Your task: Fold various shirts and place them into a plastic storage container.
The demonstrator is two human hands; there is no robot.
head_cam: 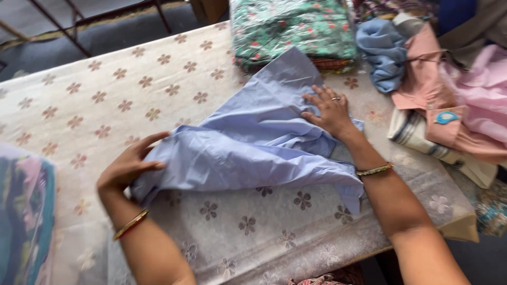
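Cloth fills the middle of the head view: a pale blue garment (248, 142) lies crumpled on a table (105, 95) covered in cream fabric with brown flower prints. Its long axis runs from about eight o'clock, near the left hand (129, 166), up to about one o'clock, where a peak of the fabric points toward a wrapped green floral bundle (293, 29). The left hand sits at the garment's eight o'clock end, fingers curled and thumb closed onto the bunched edge, pinching it. The right hand (330, 111) rests on top of the garment at its two o'clock side, fingers spread and pressed flat on the fabric. Both hands touch the garment; the right one lies farther across the table, the left nearer the body. From the left hand the cloth stretches toward two o'clock; from the right hand it spreads toward eight o'clock. At three o'clock lies a heap of pink and blue clothes (449, 89), apart from the garment.
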